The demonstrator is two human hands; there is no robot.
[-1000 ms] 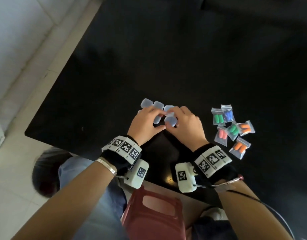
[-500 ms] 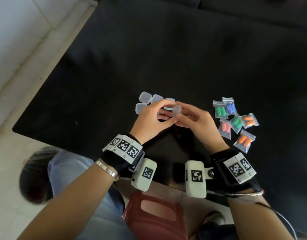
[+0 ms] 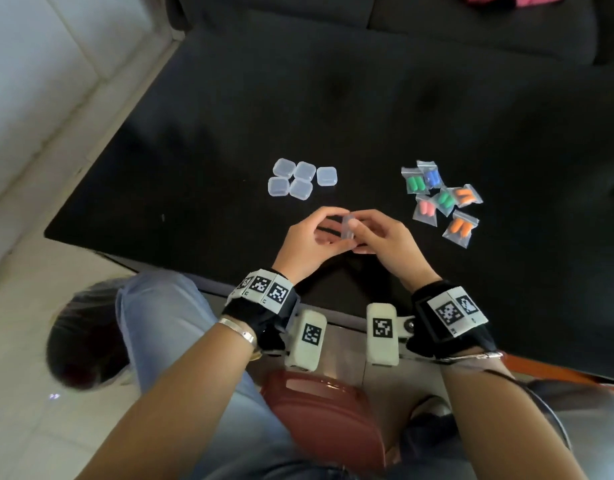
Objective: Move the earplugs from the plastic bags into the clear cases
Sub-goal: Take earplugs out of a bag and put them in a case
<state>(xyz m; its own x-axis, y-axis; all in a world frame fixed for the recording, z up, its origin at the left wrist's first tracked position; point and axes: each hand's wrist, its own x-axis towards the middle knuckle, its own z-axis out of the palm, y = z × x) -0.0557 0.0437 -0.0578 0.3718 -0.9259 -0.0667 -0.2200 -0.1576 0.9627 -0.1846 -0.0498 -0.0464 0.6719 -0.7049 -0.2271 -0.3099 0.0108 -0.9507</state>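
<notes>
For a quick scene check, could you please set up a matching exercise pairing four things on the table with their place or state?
Things:
1. clear case in hand
2. group of five clear cases
3. blue earplug bag
4. nearest orange earplug bag

Places or states:
A. at the far edge of the bag pile, beside a green bag
B. lying on the black table, beyond the hands
C. held between the left hand and right hand
D. the bag closest to the right hand

Pairs: 1-C, 2-B, 3-A, 4-D
</notes>
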